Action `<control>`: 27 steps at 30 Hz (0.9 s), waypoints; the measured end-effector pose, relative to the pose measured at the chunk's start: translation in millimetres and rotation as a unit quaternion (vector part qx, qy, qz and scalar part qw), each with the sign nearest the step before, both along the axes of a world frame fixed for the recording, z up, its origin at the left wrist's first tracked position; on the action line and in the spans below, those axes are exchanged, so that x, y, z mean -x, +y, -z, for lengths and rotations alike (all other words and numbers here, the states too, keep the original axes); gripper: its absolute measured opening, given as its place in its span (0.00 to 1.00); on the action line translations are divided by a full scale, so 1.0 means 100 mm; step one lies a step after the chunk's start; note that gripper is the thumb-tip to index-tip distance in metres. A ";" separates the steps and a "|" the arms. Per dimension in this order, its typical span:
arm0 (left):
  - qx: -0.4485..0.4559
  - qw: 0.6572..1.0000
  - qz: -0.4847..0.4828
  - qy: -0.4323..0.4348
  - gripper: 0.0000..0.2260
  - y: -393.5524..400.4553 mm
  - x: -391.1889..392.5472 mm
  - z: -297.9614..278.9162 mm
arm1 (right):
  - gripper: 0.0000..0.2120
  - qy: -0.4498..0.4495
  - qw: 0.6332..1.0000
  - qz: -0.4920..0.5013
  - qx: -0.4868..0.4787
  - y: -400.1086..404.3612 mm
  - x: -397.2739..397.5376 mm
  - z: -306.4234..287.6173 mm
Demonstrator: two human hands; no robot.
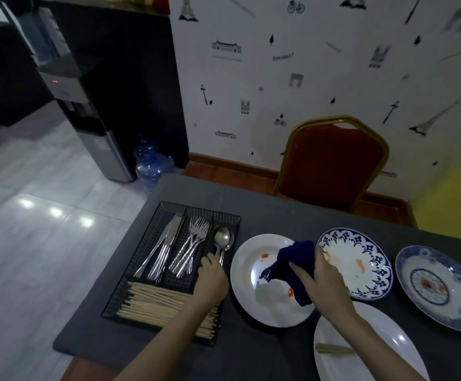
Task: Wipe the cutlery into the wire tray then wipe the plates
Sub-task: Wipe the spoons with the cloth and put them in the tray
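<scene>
Our left hand (pixel 210 273) fingers curled at spoons (pixel 223 241) in wire tray (pixel 119 303), grip unclear; right hand (pixel 324 281) clamps cloth (pixel 298 264) over white plate (pixel 244 298), ready for wiping.

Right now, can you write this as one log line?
left hand: at spoons | right hand: holds blue cloth | white plate: red spots

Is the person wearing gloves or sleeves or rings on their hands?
No. The left hand and right hand are both bare, with no gloves, rings, watch or bracelets showing. The forearms are bare too, with no sleeve as far down as the picture reaches.
</scene>
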State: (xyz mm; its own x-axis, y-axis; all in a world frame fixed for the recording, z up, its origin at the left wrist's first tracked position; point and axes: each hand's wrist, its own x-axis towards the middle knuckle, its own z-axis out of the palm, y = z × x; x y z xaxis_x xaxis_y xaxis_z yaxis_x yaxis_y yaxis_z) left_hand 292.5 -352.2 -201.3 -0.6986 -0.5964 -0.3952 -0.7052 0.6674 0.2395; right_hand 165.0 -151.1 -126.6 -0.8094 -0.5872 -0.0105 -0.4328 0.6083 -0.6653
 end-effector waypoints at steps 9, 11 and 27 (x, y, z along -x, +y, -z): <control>0.040 0.988 0.059 0.135 0.15 0.35 0.30 -0.29 | 0.10 0.018 0.999 0.030 0.022 0.61 -0.06 0.05; -0.037 0.971 0.136 0.195 0.12 0.63 0.47 -0.37 | 0.10 0.025 0.997 0.068 0.032 0.86 -0.08 0.06; 0.104 0.838 0.535 0.008 0.14 2.16 0.87 0.05 | 0.12 0.009 0.939 0.343 0.024 2.48 -0.71 0.04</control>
State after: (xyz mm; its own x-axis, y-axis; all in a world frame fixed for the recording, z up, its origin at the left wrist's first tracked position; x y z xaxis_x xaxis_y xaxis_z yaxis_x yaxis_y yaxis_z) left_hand 205.8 -136.0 -206.6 -0.8819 0.3212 -0.3451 0.3271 0.9440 0.0429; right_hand 236.5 96.6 -130.8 -0.9972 0.0721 0.0190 0.0387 0.7178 -0.6952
